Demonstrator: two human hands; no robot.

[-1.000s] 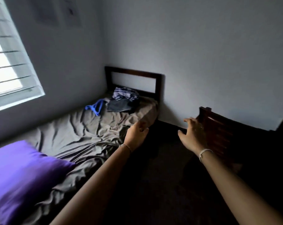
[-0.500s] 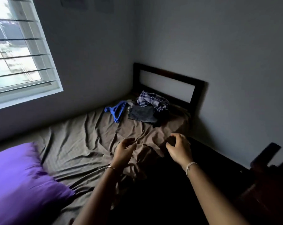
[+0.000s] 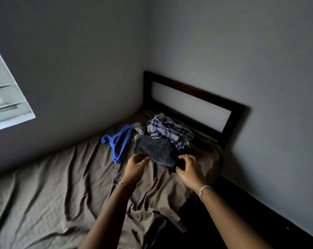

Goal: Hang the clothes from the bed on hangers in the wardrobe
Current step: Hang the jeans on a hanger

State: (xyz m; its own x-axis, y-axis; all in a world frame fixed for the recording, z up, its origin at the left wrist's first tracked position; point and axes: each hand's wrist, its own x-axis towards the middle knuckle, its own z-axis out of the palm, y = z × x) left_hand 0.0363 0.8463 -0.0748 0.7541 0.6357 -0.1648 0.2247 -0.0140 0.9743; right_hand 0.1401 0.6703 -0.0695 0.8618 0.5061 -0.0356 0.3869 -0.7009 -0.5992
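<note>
A heap of clothes lies at the far end of the bed [image 3: 66,191]. On top sits a crumpled checked shirt [image 3: 168,131], and in front of it a dark grey denim garment [image 3: 154,150]. To the left, a stack of blue plastic hangers [image 3: 119,142] rests on the brown sheet. My left hand [image 3: 135,168] hovers with loosely curled fingers at the denim's near left edge and holds nothing. At the near right corner of the denim my right hand [image 3: 189,169] does the same. No wardrobe is in view.
A dark wooden bed frame end [image 3: 234,112] stands against the right wall just behind the clothes. A window [image 3: 6,103] is on the left wall. Dark floor lies along the bed's right side.
I have moved closer to the bed's far end; both hands went forward from the sheet's edge to the near edge of the denim garment. The purple pillow has left the view.
</note>
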